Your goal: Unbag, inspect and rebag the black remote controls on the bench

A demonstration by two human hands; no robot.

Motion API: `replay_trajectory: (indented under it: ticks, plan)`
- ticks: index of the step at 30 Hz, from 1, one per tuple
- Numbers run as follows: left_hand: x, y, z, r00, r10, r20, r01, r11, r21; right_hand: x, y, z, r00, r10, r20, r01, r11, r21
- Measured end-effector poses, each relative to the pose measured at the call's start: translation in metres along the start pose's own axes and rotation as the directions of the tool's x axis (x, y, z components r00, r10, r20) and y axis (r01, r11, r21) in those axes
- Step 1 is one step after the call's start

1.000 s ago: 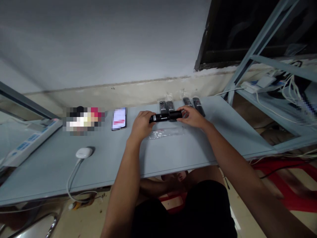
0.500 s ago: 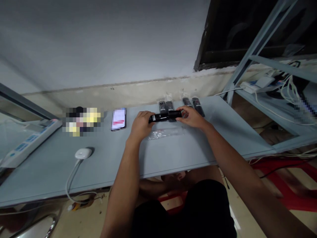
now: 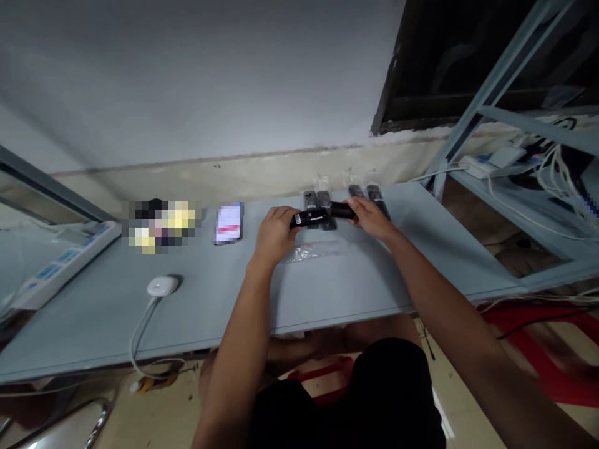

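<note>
The left hand (image 3: pixel 276 234) has its grip closed around a slim, white-labelled black bar (image 3: pixel 312 217) and the right hand (image 3: pixel 369 218) pinches a dark oblong piece (image 3: pixel 341 209), both above the pale blue-grey table (image 3: pixel 337 284), where either could drop if fingers slipped.

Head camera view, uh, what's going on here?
A person's left hand holds a black bar-shaped device with white markings, and the right hand holds a dark oblong piece by its right end. Whether the two touch is hard to tell. Clear crinkled plastic lies nearer the person on the grey-blue tabletop; dark plastic-wrapped devices lie behind.
</note>
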State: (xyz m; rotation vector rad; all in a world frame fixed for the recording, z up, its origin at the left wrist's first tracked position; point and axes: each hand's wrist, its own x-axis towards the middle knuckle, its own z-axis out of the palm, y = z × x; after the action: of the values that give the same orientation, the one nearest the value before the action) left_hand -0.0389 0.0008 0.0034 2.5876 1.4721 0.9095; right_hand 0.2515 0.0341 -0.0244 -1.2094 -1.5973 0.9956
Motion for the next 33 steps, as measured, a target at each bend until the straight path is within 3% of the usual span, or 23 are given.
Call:
replay_trajectory:
  ticks: [3,10,16,25,33]
  plan:
    - [0.000,0.004,0.002,1.000,0.012,0.003,-0.012,1.000,-0.018,0.001,0.001,-0.001,1.000,0.020,0.022,-0.021,0.999,0.041]
    - [0.000,0.021,0.012,0.997,0.064,0.053,-0.063,0.998,-0.021,-0.004,0.001,0.009,0.970,0.061,0.234,-0.048,0.997,-0.063]
    - [-0.001,0.025,0.015,0.989,0.114,0.093,-0.110,0.993,-0.050,-0.007,-0.002,0.010,0.982,0.034,0.185,-0.009,0.991,-0.136]
    - [0.000,0.027,0.012,0.960,0.264,0.092,-0.262,0.964,-0.039,-0.010,-0.002,0.007,0.951,0.075,0.300,-0.095,0.994,0.053]
    - [-0.002,0.031,0.015,0.962,0.263,0.074,-0.261,0.965,-0.034,-0.008,-0.002,0.008,0.957,0.079,0.280,-0.114,0.987,0.110]
